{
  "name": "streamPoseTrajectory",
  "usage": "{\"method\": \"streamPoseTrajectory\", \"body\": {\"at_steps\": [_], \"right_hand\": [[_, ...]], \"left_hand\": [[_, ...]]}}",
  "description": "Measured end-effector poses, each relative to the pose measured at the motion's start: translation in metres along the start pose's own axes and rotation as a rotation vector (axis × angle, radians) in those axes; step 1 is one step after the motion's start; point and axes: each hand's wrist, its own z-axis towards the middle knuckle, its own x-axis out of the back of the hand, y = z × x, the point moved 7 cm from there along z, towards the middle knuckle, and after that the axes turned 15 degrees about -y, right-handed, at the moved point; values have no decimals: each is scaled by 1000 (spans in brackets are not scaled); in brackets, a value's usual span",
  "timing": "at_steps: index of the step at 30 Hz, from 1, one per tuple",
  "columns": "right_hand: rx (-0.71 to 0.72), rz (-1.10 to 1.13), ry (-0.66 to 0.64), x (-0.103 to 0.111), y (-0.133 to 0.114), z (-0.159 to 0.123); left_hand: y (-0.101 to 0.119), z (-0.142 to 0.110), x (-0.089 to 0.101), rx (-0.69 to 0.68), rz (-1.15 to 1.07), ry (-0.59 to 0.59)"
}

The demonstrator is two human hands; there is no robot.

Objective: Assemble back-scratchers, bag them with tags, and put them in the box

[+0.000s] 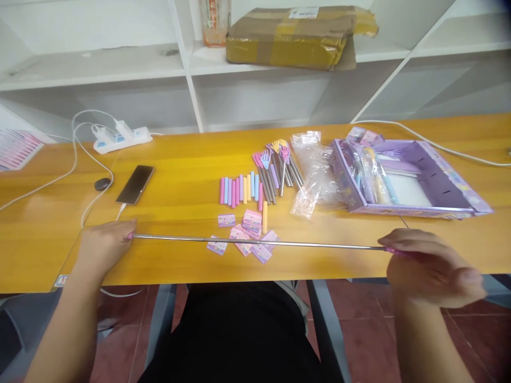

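Note:
A telescopic back scratcher (287,244) is drawn out into a long metal rod across my front. My left hand (104,243) is closed around its pink left end. At the other end, the fingers of my right hand (431,266) hold its pink tip, mostly hidden by them. Under the rod lie several small printed cards (252,222). Behind them is a row of pastel tubes (233,191), with a single orange tube (264,217) near the cards. More shortened back scratchers (279,165) with coloured hand-shaped heads are piled beyond.
On the right are clear plastic bags (313,170) and an open purple box (439,210) with wrapped items inside. A phone (136,184) on a cable, a dark round object (102,184) and a power strip (123,139) lie left. A taped carton (287,40) sits on the shelf.

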Motion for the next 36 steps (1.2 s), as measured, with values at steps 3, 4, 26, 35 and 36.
{"method": "streamPoseTrajectory", "body": {"at_steps": [3,4,26,35,36], "right_hand": [[-17,109,119,-12,2,11],[-41,135,113,-25,1,15],[-60,303,-665,-279,-53,21],[-173,-174,-324,-216,35,108],[-232,-279,-317,-207,49,110]], "left_hand": [[14,6,-9,26,101,-59],[25,10,-13,22,108,-85],[195,117,-26,-24,95,-482],[164,149,-66,38,-139,-334],[162,149,-69,35,-178,-311]]}}
